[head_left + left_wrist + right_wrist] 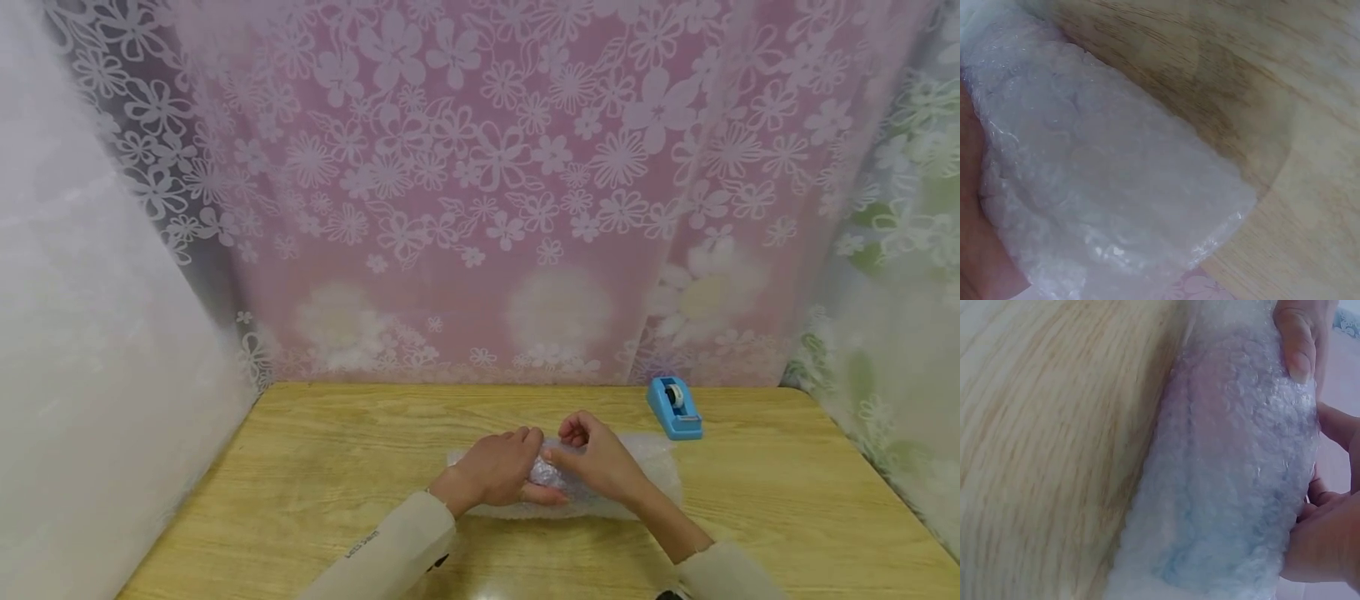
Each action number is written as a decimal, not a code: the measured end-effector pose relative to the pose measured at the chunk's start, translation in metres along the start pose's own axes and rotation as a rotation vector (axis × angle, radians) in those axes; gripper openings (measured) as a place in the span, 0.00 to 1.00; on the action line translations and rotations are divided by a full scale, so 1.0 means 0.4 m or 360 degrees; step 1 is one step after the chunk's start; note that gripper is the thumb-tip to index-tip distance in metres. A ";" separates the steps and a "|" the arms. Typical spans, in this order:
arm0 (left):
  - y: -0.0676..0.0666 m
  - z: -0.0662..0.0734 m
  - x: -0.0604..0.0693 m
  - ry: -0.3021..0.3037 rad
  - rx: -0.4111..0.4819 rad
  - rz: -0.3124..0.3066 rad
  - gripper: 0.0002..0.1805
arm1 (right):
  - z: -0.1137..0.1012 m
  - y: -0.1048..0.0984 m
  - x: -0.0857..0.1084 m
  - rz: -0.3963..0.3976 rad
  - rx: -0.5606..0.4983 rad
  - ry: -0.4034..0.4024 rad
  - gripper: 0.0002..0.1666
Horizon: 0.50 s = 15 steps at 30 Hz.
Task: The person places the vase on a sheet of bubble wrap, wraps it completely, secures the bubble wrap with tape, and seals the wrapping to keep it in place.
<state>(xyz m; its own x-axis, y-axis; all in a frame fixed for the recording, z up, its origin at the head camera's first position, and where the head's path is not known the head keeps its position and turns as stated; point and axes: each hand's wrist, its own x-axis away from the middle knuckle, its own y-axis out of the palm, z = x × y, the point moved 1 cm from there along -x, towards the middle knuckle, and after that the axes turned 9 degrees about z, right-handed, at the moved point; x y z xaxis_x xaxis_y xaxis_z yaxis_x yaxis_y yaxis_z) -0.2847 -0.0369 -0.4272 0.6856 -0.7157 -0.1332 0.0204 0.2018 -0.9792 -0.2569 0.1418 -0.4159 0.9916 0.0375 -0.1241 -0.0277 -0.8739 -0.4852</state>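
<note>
A bubble-wrapped bundle (547, 475) lies on the wooden table, its clear wrap stretching out to either side. My left hand (504, 468) grips it from above, thumb on the near side and fingers over the far side. At the bundle's far edge, my right hand (600, 462) has curled fingers and its thumb against the wrap. The right wrist view shows the bubble wrap (1229, 456) with faint bluish and pinkish tints; what is inside cannot be made out. In the left wrist view, one end of the wrap (1116, 156) spreads past the left hand (979, 225).
A blue tape dispenser (675, 408) with a roll of tape stands at the back right of the wooden table (337, 450). Pink flowered curtain (480, 208) hangs behind the table, with pale sheets (112, 292) at the sides.
</note>
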 end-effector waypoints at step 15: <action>0.007 -0.012 0.003 -0.0045 0.0149 0.0009 0.33 | -0.009 0.031 0.004 0.0197 0.0195 0.0028 0.21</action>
<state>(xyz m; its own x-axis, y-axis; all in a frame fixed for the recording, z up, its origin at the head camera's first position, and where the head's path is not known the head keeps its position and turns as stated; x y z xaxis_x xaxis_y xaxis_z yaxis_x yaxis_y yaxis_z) -0.2873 -0.0404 -0.4307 0.7063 -0.6953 -0.1327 0.0834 0.2679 -0.9598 -0.2552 0.1292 -0.4188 0.9816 -0.0762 -0.1751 -0.1641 -0.8056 -0.5693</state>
